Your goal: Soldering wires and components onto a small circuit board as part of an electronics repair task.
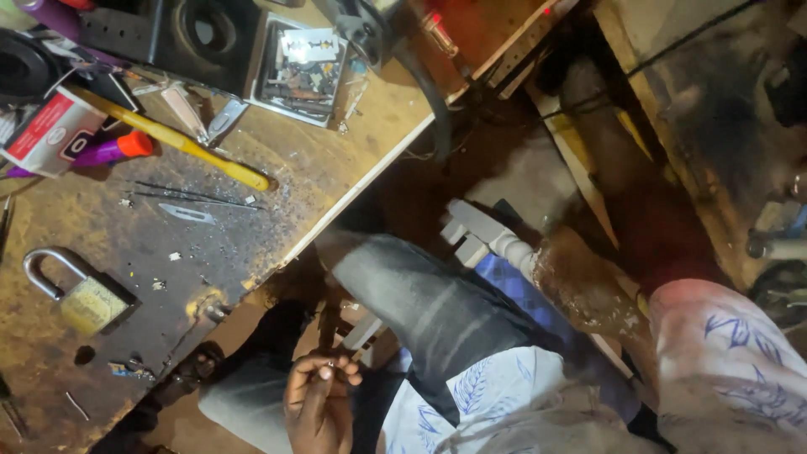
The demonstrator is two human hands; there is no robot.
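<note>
One hand in view: my left hand [319,402], low in the frame, below the edge of the workbench [336,160] and just beside my grey-trousered knee [420,303]. Fingers curled in, thumb and fingertips pinching a tiny pale piece [329,365]. It is too small and too dim to name; it glints like metal. My right hand is not in view.

On the bench, well apart from the hand:
- brass padlock [80,294], shackle closed, lying flat near the left edge
- thin loose blade [187,213] on the dark scorched patch
- yellow-handled tool [181,141] lying diagonally above the blade
- purple marker with an orange cap [113,151] next to the tool
- metal tray [301,71] of small parts at the far edge

Notes on the grip, as I judge it:
- The piece sits over my lap and a dark floor, so a slip could lose it. A firm pinch on the pads, not the very tips, seems wise.
- Light down here is poor. Holding it nearer the bench top would show it better.
- Loose bits and that bare blade lie on the bench, so any reach there calls for care.
</note>
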